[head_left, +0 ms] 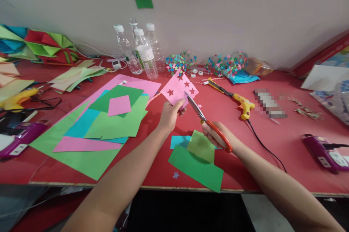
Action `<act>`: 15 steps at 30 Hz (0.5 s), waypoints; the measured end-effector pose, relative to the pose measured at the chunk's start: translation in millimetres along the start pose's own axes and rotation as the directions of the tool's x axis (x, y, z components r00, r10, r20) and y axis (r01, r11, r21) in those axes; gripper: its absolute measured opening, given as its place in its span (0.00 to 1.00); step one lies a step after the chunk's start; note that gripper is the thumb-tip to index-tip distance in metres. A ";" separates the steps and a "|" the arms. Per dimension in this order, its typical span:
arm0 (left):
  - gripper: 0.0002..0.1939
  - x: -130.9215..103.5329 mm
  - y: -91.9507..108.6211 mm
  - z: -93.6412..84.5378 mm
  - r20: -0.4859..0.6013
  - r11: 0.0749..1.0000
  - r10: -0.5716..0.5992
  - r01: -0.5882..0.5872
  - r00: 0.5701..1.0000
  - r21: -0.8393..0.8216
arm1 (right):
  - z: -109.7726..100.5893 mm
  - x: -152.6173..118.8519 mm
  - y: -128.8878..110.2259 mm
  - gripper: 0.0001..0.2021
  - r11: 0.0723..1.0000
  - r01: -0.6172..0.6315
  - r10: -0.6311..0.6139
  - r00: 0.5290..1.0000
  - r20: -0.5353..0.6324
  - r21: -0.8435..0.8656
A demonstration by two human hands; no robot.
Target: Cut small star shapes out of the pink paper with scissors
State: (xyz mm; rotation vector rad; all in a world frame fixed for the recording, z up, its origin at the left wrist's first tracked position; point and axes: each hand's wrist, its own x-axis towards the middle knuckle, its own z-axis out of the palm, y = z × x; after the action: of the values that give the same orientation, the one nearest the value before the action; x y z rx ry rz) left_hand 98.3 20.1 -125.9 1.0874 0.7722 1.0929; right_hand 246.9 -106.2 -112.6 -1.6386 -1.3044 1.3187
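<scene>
Held up over the table is a pink sheet of paper (178,87) with several star-shaped holes, pinched at its lower edge by my left hand (171,113). My right hand (214,134) is closed round the orange-red handles of a pair of scissors (197,108). The blades point up and left, their tips over the middle of the pink sheet; whether they touch it I cannot tell. A small pink star (200,106) lies beside the blades. Below my hands are a dark green paper piece (196,166), a light green one (203,146) and a blue one (177,142).
Coloured sheets (109,126) are layered at left. Clear bottles (147,57) stand by the wall, near bags of coloured stars (227,63). A yellow glue gun (244,105) with a cable and a utility knife (218,87) lie right. Purple power strips (324,154) sit at both sides.
</scene>
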 end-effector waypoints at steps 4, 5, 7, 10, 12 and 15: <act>0.13 -0.7 0.4 -0.6 -0.002 1.000 0.007 -0.007 1.000 -0.006 | -0.4 -1.5 -3.0 0.27 1.000 -0.015 0.015 1.000 -0.011 -0.003; 0.13 -0.6 0.4 -0.7 -0.003 1.000 0.010 -0.010 1.000 -0.008 | -0.4 -1.8 -3.6 0.28 1.000 -0.019 0.019 1.000 -0.013 -0.004; 0.13 -0.3 0.7 -0.7 0.000 1.000 0.017 -0.017 1.000 -0.014 | -0.2 -2.0 -4.4 0.28 1.000 -0.028 0.028 0.999 -0.016 -0.003; 0.12 0.7 1.2 -0.5 0.000 1.000 0.015 -0.015 1.000 -0.015 | 0.2 -2.0 -4.8 0.28 0.999 -0.034 0.034 0.999 -0.018 0.006; 0.12 1.2 1.5 -0.5 0.001 1.000 0.008 -0.008 1.000 -0.013 | 0.4 -2.0 -4.7 0.28 0.999 -0.035 0.036 0.999 -0.020 0.013; 0.12 1.6 1.7 -1.3 0.012 1.000 0.011 -0.010 1.000 -0.017 | 0.2 -1.7 -3.8 0.28 0.999 -0.034 0.034 0.999 -0.028 0.019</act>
State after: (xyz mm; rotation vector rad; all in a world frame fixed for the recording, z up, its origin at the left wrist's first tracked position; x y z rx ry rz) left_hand 97.1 22.2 -124.7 1.0839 0.7476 1.0991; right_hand 245.6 -106.7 -108.7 -1.6678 -1.2492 1.3190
